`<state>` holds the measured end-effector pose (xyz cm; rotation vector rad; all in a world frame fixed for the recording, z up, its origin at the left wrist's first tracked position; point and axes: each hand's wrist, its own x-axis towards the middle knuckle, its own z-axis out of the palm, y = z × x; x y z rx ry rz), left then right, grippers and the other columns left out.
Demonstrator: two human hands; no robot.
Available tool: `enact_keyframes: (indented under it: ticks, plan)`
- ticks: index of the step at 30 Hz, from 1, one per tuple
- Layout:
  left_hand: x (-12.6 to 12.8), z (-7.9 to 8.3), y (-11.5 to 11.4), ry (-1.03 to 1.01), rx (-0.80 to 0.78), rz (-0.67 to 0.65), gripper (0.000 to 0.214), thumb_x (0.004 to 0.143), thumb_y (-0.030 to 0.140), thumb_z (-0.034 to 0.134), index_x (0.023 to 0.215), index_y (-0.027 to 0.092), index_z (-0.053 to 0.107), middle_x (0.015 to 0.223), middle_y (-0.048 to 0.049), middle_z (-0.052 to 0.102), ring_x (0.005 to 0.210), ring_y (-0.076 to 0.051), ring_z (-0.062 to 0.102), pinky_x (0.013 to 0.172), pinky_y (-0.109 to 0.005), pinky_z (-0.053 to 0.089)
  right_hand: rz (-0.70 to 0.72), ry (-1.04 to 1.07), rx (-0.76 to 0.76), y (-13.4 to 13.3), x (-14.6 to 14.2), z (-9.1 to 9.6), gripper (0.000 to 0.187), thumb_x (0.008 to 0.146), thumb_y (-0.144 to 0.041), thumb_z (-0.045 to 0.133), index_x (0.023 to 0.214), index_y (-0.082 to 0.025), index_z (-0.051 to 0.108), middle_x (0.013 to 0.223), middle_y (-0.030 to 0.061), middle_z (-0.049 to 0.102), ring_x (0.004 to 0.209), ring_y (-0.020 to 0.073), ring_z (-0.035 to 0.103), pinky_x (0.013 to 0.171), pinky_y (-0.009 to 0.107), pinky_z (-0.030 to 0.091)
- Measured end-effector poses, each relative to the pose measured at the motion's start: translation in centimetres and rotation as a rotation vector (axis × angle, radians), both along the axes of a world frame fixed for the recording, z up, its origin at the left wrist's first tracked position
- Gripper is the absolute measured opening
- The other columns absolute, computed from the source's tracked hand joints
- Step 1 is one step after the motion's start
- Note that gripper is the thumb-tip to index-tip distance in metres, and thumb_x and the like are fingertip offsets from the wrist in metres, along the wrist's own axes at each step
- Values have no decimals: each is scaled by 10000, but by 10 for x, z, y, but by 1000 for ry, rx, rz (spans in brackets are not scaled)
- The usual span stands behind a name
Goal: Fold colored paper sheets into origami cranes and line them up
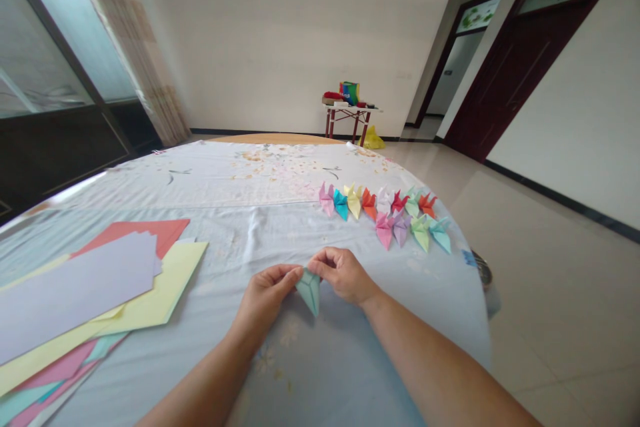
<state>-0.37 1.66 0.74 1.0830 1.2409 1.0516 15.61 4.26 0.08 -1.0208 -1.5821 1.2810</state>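
Observation:
Between my two hands is a pale mint-green piece of folded paper (309, 290), a kite shape with its narrow tip pointing down toward me. My left hand (273, 287) pinches its upper left corner between thumb and forefinger. At its upper right corner, my right hand (343, 273) pinches it in the same way. The other fingers of both hands are curled. Beyond my right hand stand several finished paper cranes (384, 230) in two rows, in pink, blue, yellow, orange, red, white, purple and green.
To the left lies a spread stack of coloured paper sheets (100, 287), lavender and yellow uppermost. A pale floral tablecloth (215, 180) covers the round table. Behind it, a small side table (350, 109) with items stands by the wall, a yellow bag (373, 138) beside it.

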Motion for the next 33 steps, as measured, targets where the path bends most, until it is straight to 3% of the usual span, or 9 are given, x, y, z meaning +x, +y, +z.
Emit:
enact_keyframes:
  ticks: [8, 13, 23, 33]
  plan:
    - [-2, -2, 2, -54, 32, 70, 527, 604, 447, 696, 1028, 142, 628, 627, -17, 672, 581, -137, 585, 575, -239, 437, -25, 78, -27, 1, 0, 1, 265, 708, -384, 636, 726, -121, 611, 639, 4, 594, 587, 99, 528, 587, 226, 436]
    - [-2, -3, 3, -35, 28, 95, 342, 597, 441, 703, 725, 125, 688, 584, -26, 655, 553, -139, 578, 557, -243, 449, -44, 79, -15, 0, 0, 2, 264, 706, -383, 637, 728, -121, 616, 637, 4, 599, 589, 101, 533, 592, 228, 442]
    - [-3, -10, 4, -286, 33, -30, 330, 709, 393, 637, 912, 140, 695, 794, -75, 712, 733, -176, 633, 782, -311, 463, -95, 62, -11, 3, 1, -1, 247, 701, -377, 638, 720, -131, 619, 633, 7, 613, 590, 112, 550, 592, 236, 453]
    - [0, -10, 2, -183, 3, 44, 265, 643, 349, 703, 800, 136, 693, 698, -44, 709, 660, -148, 620, 672, -251, 454, -20, 6, 0, 0, 0, 2, 248, 725, -380, 607, 724, -133, 598, 630, -6, 584, 581, 102, 533, 573, 223, 437]
